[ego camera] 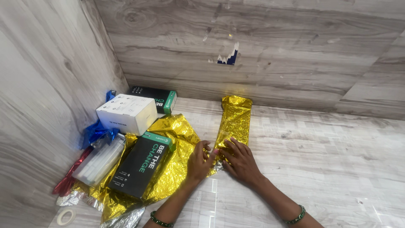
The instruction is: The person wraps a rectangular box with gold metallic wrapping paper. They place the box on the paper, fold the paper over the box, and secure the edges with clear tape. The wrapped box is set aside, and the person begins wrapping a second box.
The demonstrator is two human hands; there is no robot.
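1. Grey wood-grain boards cover the floor (320,147) and run up both walls of the corner where I work.
2. My left hand (199,159) and my right hand (239,159) lie close together, fingertips nearly meeting, both pressed flat on the near end of a long parcel wrapped in gold foil (234,120).
3. That parcel lies on the floor straight ahead of me, its far end pointing at the back wall.
4. Neither hand is closed around anything; the fingers are spread and pushing down on the foil.
5. Just left of my left hand a loose sheet of gold foil (175,145) is spread out, with a black box with green lettering (141,164) lying on it.
6. Behind it stands a white box (126,113), and a second black box (155,99) sits against the wall.
7. Blue foil (98,131), red foil (67,182) and a clear packet (99,160) lie by the left wall; a roll of tape (66,216) sits nearest me.
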